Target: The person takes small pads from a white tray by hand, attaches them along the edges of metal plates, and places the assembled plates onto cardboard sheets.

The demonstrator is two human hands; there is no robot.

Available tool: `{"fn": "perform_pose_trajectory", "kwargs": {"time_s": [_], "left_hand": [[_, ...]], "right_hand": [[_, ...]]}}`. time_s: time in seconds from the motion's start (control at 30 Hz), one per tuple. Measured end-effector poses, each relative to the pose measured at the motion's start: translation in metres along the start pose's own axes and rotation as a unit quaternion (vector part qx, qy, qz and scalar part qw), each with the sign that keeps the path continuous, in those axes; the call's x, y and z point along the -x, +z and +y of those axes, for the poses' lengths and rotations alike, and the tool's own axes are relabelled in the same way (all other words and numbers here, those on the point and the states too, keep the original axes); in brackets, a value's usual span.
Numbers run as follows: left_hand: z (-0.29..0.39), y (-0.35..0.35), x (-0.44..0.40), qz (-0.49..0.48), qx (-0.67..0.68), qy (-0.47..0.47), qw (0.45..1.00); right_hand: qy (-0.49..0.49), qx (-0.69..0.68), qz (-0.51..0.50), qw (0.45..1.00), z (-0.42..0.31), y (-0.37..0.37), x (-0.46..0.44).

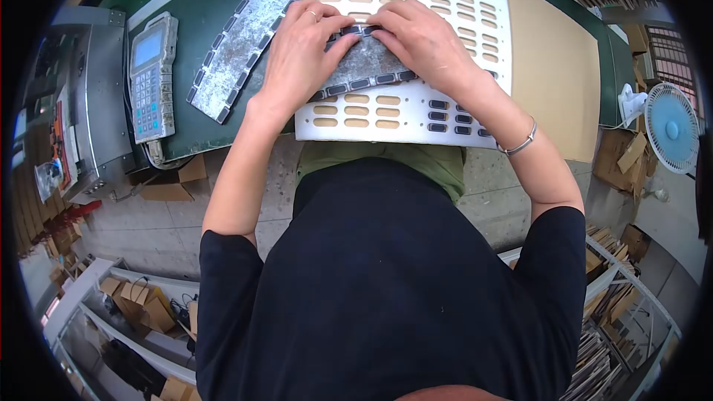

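Observation:
A grey metal plate (364, 62) with dark oval pieces along its edges lies tilted on a white slotted board (356, 134). At the plate's far edge, my left hand (308, 48) pinches a dark piece between thumb and fingers. My right hand (420, 41) is closed on the same far edge, just to the right. Several dark oval pieces (438, 116) sit in slots at the board's near right. A second grey plate (241, 52), edged with similar dark pieces, rests on the green table left of my left hand.
A handheld keypad device (152, 78) with a screen lies at the table's left. Brown cardboard (553, 67) extends right of the white board. A blue fan (671, 128) stands at the far right. Metal equipment (96, 89) is at the left edge.

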State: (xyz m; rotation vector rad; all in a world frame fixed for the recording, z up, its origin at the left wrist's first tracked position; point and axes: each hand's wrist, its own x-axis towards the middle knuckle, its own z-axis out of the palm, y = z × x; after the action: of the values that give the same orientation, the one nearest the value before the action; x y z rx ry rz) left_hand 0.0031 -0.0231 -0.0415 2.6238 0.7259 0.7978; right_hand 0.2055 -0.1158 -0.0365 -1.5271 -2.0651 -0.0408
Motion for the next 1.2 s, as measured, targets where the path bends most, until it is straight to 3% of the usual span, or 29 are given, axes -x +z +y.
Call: {"fn": "perform_pose_trajectory", "kwargs": {"time_s": [0.67,0.83,0.93,1.2], "left_hand": [[-0.001,0.004,0.006,0.03,-0.006,0.006,1.0],[0.017,-0.008,0.008,0.086,-0.036,0.042,0.995],[0.041,-0.012,0.015,0.065,-0.005,0.06,0.996],[0.088,0.03,0.015,0.038,0.01,0.091,0.995]], "right_hand": [[-0.007,-0.015,0.011,1.0,0.002,0.001,-0.002],[0.058,-0.036,0.061,0.996,0.011,-0.052,0.029],[0.114,-0.033,0.022,0.993,0.012,-0.078,0.071],[0.14,-0.04,0.004,0.989,0.007,-0.06,0.094]]}}
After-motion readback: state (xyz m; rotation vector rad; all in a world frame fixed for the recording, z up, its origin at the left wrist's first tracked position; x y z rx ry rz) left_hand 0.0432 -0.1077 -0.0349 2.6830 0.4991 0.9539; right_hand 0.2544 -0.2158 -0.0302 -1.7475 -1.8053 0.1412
